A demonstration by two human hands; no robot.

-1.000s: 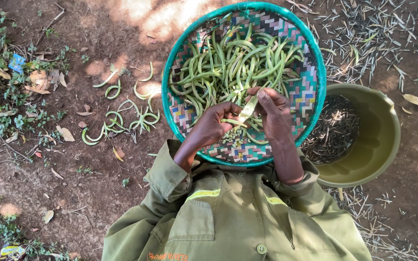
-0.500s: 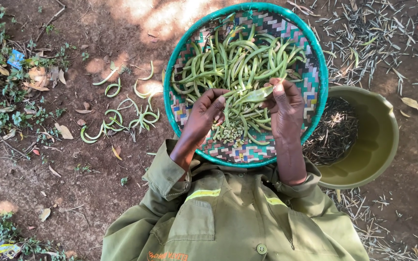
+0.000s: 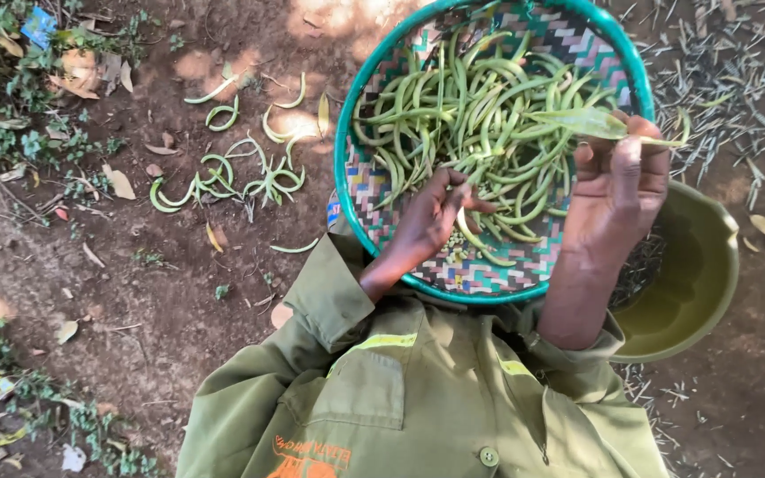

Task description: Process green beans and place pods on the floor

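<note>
Resting on the person's lap, the basket (image 3: 374, 97) with a teal rim and a chequered woven floor fills the upper middle of the view, heaped with green pods (image 3: 471, 115). Its right edge overlaps a green bowl (image 3: 710, 274) that sits just beside it on the ground, and its near edge meets the olive shirt (image 3: 382, 389). Left of the basket lies open dirt (image 3: 135, 292), with curled empty pods (image 3: 232, 177) scattered near and dry leaves and weeds further out. Right of the bowl the soil is strewn with thin dry stalks (image 3: 728, 97).

Over the basket's right rim, the right hand (image 3: 617, 190) is raised, its thumb and fingertips pressed together on one flat open pod (image 3: 582, 122), which sticks out leftward above the heap. The other fingers curl loosely.

Low inside the basket, the left hand (image 3: 431, 221) has its fingers bent and closed on a pale pod piece (image 3: 471, 232) just above the woven floor, touching the nearest pods.
</note>
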